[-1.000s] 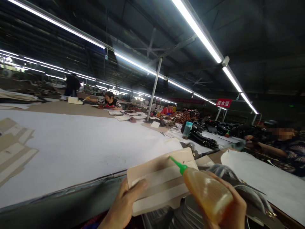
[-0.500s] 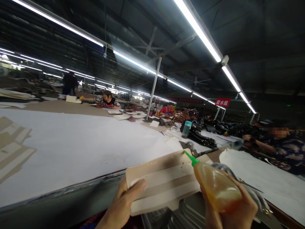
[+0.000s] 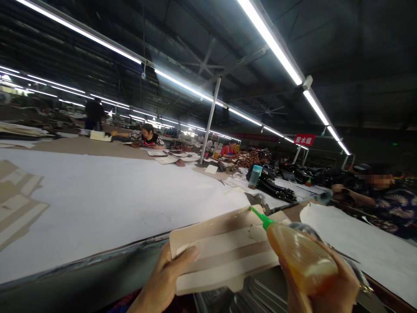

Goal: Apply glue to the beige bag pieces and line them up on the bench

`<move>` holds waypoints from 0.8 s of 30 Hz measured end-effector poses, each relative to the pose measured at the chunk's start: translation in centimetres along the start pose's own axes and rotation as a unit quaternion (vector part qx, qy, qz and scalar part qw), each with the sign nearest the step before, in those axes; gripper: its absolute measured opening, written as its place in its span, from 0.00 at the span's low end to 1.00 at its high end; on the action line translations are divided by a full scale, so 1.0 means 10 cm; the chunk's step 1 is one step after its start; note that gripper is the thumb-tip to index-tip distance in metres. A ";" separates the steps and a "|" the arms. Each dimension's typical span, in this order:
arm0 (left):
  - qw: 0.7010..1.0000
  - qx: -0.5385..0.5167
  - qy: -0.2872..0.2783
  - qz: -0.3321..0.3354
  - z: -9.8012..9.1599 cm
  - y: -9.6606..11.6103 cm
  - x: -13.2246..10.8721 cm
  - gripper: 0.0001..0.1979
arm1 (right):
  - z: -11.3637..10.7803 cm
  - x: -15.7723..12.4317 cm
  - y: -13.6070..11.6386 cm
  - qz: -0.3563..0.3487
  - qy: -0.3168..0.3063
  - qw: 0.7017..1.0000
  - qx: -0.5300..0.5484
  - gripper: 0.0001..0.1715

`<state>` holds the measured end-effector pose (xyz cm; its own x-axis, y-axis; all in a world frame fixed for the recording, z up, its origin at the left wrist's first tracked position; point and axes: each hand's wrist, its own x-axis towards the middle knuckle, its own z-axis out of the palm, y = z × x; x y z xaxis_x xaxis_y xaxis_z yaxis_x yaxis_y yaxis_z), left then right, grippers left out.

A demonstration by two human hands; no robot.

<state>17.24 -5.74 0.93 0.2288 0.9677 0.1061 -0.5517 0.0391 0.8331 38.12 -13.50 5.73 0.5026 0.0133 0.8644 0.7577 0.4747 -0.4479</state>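
Gripping a beige panel [image 3: 224,248] by its near-left end, left hand [image 3: 165,274] is closed to a pinch: thumb flat on the face, other fingers hidden behind. Right hand [image 3: 342,280] curls round the amber squeeze bottle [image 3: 301,256], partly closed to the bottle's width.

Panel sits between the hands, face tilted toward the wearer; long axis runs from left hand, rising slightly rightward. Bottle's long axis slants from right palm up and leftward; green nozzle [image 3: 263,218] points at panel's upper edge, near the right corner. Contact at tip: cannot tell.

Below, between the hands: dark stacked pieces [image 3: 260,290]. Beyond left hand, white-covered table [image 3: 114,195]; farther left, layered beige pieces [image 3: 19,202]. Past right hand, white sheet [image 3: 365,239], then a co-worker's patterned sleeve [image 3: 399,213].
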 end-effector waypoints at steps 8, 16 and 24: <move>0.999 -0.025 0.040 -0.011 -0.03 -0.04 0.05 0.16 | 0.05 -0.18 -0.13 0.007 -0.028 0.999 0.030 0.29; 0.998 -0.035 0.046 -0.005 -0.04 -0.02 0.05 0.24 | 0.05 -0.10 -0.08 0.025 -0.021 0.999 0.021 0.29; 0.999 -0.031 0.041 0.001 -0.05 -0.02 0.04 0.19 | -0.01 -0.05 0.10 0.017 0.019 1.000 -0.005 0.33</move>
<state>17.10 -5.23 0.53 0.1628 0.9848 0.0603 -0.6012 0.0506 0.7975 38.69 -13.15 4.79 0.5438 -0.0042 0.8392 0.7434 0.4664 -0.4794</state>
